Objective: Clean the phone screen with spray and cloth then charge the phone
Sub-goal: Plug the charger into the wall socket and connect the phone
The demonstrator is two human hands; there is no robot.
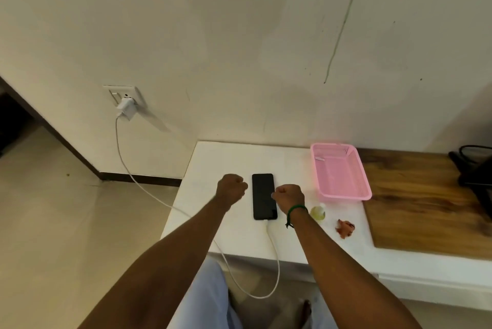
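- Grip on each side is curled tight on nothing: the left hand (231,187) and the right hand (288,197) are fists flanking the phone (263,195). The right knuckles sit at its edge; whether they touch it I cannot tell.
- The phone lies flat on the white desk (213,163), dark screen up, with the white cable (275,246) plugged into its near end and running to the charger (126,109) in the wall socket.
- It is probably stiff, slick-faced and fragile. It is best taken by its long edges, without tugging the plug.
- The spray bottle (318,213) stands just beside the right wrist. The crumpled cloth (345,228) lies near it, likely soft and light.
- The pink basket (346,194) holds only one small white item, too small to identify.
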